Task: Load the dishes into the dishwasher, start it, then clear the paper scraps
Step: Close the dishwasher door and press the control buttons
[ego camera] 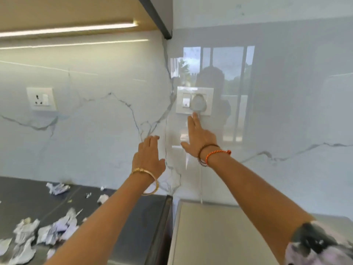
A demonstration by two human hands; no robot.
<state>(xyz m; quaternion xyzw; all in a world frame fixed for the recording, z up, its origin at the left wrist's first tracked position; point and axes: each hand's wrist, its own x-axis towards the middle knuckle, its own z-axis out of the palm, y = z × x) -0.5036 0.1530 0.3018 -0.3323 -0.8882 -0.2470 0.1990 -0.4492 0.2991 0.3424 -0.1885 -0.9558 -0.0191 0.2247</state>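
Gold bangle [150, 180], orange and dark wrist threads [212, 153], patterned sleeve [317, 245]

Crumpled paper scraps [57, 227] lay scattered over the dark worktop [137, 219] at the near left of the scene. The largest cluster, white and pale lilac, sat bunched and creased at the near left edge, several pieces touching or overlapping. Farther back, close to the marble wall, one crumpled wad [57, 188] lay alone, and to its right were a small balled piece [102, 198] and two tiny bits [88, 195] apart from each other. To the right of the worktop stood the pale flat top of an appliance [219, 236], possibly the dishwasher.
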